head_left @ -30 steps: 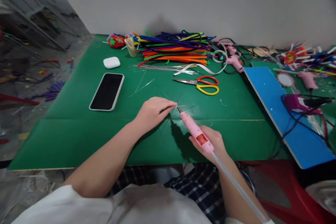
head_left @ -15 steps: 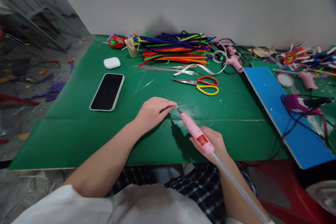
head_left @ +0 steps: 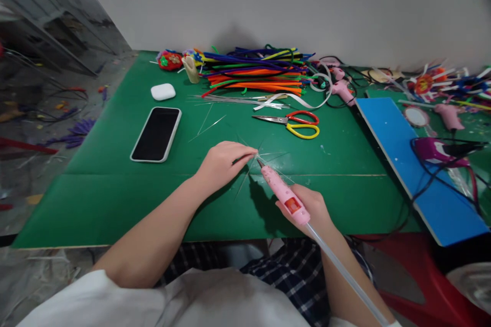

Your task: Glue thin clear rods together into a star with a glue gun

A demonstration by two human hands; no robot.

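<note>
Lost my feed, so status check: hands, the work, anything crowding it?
Left hand pinching crossed thin clear strips. Right hand gripping pink glue gun, nozzle at strips' centre. Red-and-yellow scissors lie beyond, apart.

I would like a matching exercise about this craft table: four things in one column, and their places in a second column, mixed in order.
Things:
1. pink glue gun
2. scissors
3. phone
4. white earbud case

Places:
A. flat on the green mat, left of the left hand
B. in the right hand
C. beyond the phone, toward the wall
D. just in front of the pipe cleaner pile

Pairs: 1-B, 2-D, 3-A, 4-C
</note>
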